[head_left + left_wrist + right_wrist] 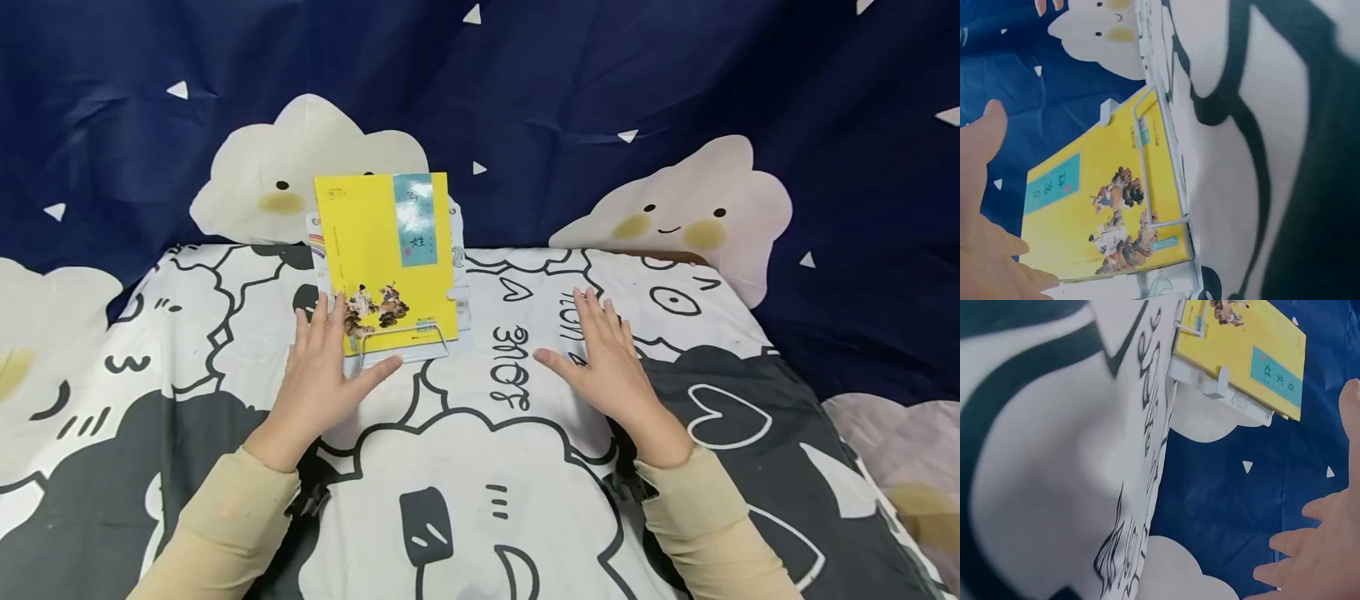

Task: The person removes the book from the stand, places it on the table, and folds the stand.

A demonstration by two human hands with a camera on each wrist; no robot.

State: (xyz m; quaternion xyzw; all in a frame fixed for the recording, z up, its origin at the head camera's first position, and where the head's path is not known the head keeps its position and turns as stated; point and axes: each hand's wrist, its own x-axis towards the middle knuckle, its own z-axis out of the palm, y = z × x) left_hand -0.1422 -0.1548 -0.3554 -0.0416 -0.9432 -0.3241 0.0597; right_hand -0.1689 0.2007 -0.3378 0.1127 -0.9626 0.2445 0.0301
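Note:
A yellow book (375, 242) with a teal title strip stands propped upright on a white book stand (463, 321). The stand's wire bar (1145, 162) crosses the lower front of the cover, and a small white clip (1217, 384) shows at its side edge. My left hand (318, 379) is held in front of the book's lower left corner, fingers straight and thumb spread, overlapping it in the head view. Further right, my right hand (607, 367) hovers over the cloth with fingers extended and thumb pointing toward the book. Neither hand holds anything.
A black, white and grey cartoon-print cloth (465, 467) covers the surface under the stand. Behind it hangs a dark blue curtain (525, 83) with cloud faces and small white triangles. Dark straps (307, 500) sit at both wrists, below beige sleeves (225, 517).

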